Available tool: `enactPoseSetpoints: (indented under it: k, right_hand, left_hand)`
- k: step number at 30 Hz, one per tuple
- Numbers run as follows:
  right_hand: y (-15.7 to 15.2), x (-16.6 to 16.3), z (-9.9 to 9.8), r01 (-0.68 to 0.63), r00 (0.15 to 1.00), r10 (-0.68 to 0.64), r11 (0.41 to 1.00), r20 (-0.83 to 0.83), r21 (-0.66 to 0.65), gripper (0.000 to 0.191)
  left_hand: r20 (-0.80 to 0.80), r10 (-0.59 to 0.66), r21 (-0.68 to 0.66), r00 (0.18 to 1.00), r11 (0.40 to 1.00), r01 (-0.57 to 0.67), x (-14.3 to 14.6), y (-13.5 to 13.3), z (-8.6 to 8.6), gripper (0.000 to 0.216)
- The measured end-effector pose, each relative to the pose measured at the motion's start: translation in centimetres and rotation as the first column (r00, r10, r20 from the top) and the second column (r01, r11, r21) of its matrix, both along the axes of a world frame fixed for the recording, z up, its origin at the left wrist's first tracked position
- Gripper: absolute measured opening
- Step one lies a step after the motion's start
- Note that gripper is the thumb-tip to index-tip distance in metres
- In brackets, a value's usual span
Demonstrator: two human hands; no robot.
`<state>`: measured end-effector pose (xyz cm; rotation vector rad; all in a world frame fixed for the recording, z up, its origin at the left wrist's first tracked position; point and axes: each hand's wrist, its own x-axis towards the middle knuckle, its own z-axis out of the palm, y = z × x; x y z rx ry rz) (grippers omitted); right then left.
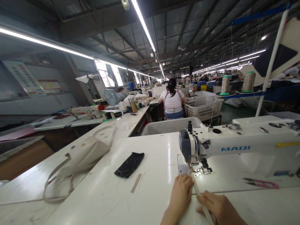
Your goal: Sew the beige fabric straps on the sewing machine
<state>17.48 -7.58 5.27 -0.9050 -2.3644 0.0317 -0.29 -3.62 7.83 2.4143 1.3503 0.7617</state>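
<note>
A narrow beige fabric strip runs from under the sewing machine's needle area down toward the near edge of the table. My left hand has its fingers bent together at the strip's left side, close to the presser foot. Lower down, my right hand pinches the same strip between thumb and fingers. The white sewing machine stands just beyond my hands, its arm reaching in from the right. Part of the strip is hidden by my fingers.
Pink-handled thread snips lie right of the needle. On the left are a black fabric piece, a short beige scrap and a beige bag with straps. Behind the table are a plastic bin, a seated person and a white basket.
</note>
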Motion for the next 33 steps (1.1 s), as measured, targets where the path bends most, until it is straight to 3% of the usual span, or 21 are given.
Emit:
enactPoseSetpoints:
  k: [13, 33]
  right_hand:
    - [-0.9, 0.4, 0.9, 0.003, 1.0, -0.004, 0.998, -0.024, -0.059, 0.026]
    - [-0.9, 1.2, 1.2, 0.008, 1.0, -0.008, 1.0, -0.006, 0.001, 0.023]
  left_hand:
    - [-0.04, -0.025, -0.016, 0.999, 1.0, 0.024, 0.4, -0.3, 0.7, 0.025]
    - [-0.044, -0.034, -0.001, 0.998, 0.999, 0.034, 0.8, -0.4, 0.6, 0.018]
